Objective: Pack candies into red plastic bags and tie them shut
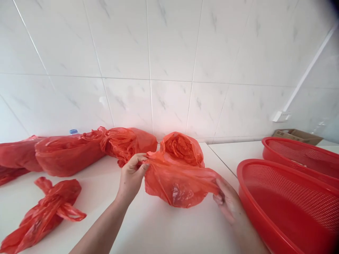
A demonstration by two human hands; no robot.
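Note:
A red plastic bag (177,183) lies on the white table (148,225) in the middle of the view, its top stretched out sideways. My left hand (131,176) pinches the bag's left edge between thumb and fingers. My right hand (229,201) grips the bag's right end, with its fingers closed around the plastic. Just behind this bag sits another crumpled red bag (182,148).
Filled red bags (79,150) lie in a row along the tiled wall at the left. A knotted red bag (47,208) rests at the front left. Two red mesh baskets (288,201) stand at the right, with a cardboard box (296,135) behind them.

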